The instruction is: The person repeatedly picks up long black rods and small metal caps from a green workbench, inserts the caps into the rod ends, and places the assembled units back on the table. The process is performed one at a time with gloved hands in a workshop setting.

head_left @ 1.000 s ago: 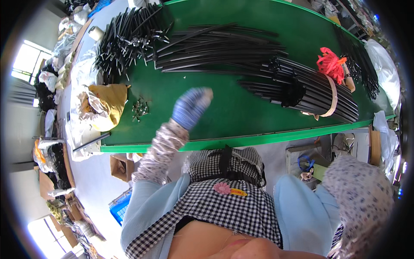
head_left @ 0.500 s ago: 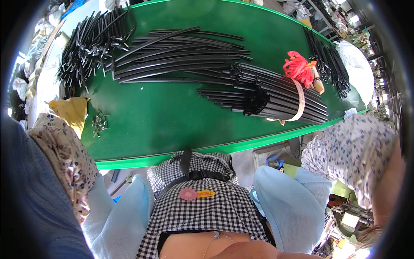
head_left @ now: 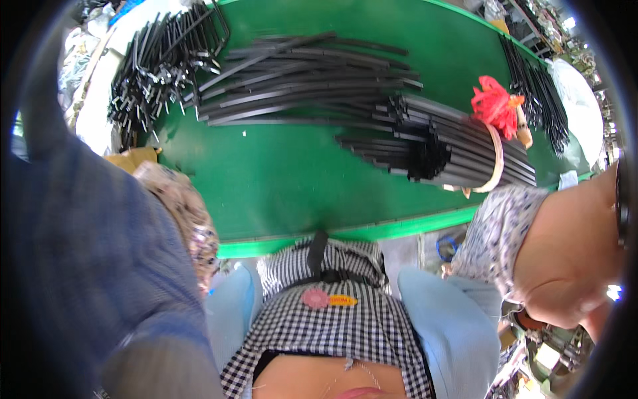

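My left hand [head_left: 113,233], in a blue knit glove, is raised close to the camera and fills the left side, smeared by motion. My right hand [head_left: 565,256] is bare and also held up close, at the right edge; its fingers are mostly out of the picture. Floral sleeve covers [head_left: 508,226] sit on both forearms. Neither hand touches anything on the green table [head_left: 286,179]. Beyond them lie a bundle of black tubes [head_left: 472,149], tied with a pale band [head_left: 498,159], and a loose pile of black tubes [head_left: 299,76].
Bent black rods [head_left: 166,73] are heaped at the far left, above a yellow cloth or bag [head_left: 133,158]. Red strips [head_left: 495,106] lie on the tube bundle. More thin black rods [head_left: 538,100] and a white bag [head_left: 578,106] are at the far right.
Both hands have come up closer to the camera, the gloved left one covering more of the view and the right one now showing. The table's contents have shifted right in the picture.
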The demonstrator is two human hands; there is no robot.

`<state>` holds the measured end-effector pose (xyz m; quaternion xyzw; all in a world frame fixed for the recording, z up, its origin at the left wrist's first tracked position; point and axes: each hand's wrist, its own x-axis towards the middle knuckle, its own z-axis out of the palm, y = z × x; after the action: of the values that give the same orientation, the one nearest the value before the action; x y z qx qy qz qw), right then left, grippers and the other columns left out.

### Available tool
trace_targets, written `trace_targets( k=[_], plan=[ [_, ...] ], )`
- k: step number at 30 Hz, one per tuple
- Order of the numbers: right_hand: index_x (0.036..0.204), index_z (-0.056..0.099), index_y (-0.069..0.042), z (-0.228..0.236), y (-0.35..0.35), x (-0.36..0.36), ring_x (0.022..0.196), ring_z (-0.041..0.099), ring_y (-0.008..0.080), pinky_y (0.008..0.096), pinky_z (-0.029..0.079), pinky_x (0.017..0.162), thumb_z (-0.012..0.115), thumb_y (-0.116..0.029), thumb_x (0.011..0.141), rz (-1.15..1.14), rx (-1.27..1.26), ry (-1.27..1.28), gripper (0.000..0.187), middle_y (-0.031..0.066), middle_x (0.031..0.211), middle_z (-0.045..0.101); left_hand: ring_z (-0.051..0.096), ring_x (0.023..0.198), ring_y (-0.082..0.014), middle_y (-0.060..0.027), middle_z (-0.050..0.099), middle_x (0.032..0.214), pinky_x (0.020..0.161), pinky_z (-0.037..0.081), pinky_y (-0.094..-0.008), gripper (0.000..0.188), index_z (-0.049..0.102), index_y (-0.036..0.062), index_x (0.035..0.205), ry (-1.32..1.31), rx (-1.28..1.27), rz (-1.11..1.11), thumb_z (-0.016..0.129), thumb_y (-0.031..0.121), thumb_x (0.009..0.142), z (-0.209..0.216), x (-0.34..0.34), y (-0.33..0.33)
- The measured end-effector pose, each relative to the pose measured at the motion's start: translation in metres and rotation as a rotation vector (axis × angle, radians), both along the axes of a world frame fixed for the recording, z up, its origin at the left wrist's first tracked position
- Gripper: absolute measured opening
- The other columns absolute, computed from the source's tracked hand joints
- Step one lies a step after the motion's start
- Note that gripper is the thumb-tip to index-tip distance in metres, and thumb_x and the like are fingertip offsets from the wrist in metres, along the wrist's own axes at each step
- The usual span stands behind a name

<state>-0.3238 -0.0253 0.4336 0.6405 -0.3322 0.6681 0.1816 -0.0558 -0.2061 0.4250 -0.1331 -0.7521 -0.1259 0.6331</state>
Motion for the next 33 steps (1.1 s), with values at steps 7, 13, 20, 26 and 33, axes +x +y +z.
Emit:
trace_targets(
  k=[7,13,20,26,33],
  plan=[
    [0.123,0.053,0.003,-0.146,-0.009,-0.007,0.102,0.063,0.0302,0.0414,0.049,0.096,0.052,-0.006,0.091,-0.334,0.485,-0.453,0.033,0.0195,0.113,0.062,0.061,0.106,-0.0310,-0.0153,0.065,0.112,0.095,0.046,-0.0378,0.039,0.061,-0.0011,0.117,-0.527,0.449,0.172,0.071,0.013,0.082,-0.158,-0.078,-0.086],
    [0.110,0.068,-0.009,-0.269,0.000,-0.007,0.109,0.057,0.0317,0.0412,0.048,0.093,0.062,-0.003,0.081,-0.654,0.993,-0.094,0.030,0.0095,0.112,0.061,0.049,0.121,-0.0334,-0.0141,0.052,0.132,0.103,0.043,-0.0410,0.067,0.050,0.0080,0.134,-1.313,0.346,0.665,0.075,0.035,0.078,-0.309,-0.111,-0.153],
    [0.110,0.067,-0.011,-0.317,0.027,-0.011,0.115,0.052,0.0333,0.0438,0.046,0.096,0.062,-0.004,0.082,-0.872,1.055,-0.188,0.030,0.0077,0.119,0.058,0.019,0.144,-0.0317,-0.0149,0.018,0.156,0.120,0.013,-0.0450,0.129,0.013,0.0144,0.154,-1.757,0.003,0.689,0.084,0.058,0.055,-0.292,-0.156,-0.143],
    [0.109,0.067,-0.007,-0.308,0.027,-0.020,0.117,0.051,0.0343,0.0435,0.046,0.096,0.060,0.000,0.084,-0.996,0.984,-0.130,0.027,0.0109,0.120,0.057,0.025,0.143,-0.0321,-0.0160,0.027,0.153,0.117,0.021,-0.0459,0.126,0.012,0.0137,0.154,-1.908,0.036,0.665,0.079,0.065,0.060,-0.282,-0.187,-0.177],
    [0.115,0.060,0.002,-0.320,0.051,-0.015,0.119,0.047,0.0359,0.0445,0.045,0.096,0.058,-0.006,0.091,-1.163,0.806,-0.098,0.025,0.0211,0.134,0.044,0.045,0.129,-0.0315,-0.0143,0.047,0.138,0.108,0.038,-0.0411,0.089,0.047,0.0090,0.139,-1.825,0.392,0.582,0.061,0.071,0.076,-0.280,-0.197,-0.198]
  ],
)
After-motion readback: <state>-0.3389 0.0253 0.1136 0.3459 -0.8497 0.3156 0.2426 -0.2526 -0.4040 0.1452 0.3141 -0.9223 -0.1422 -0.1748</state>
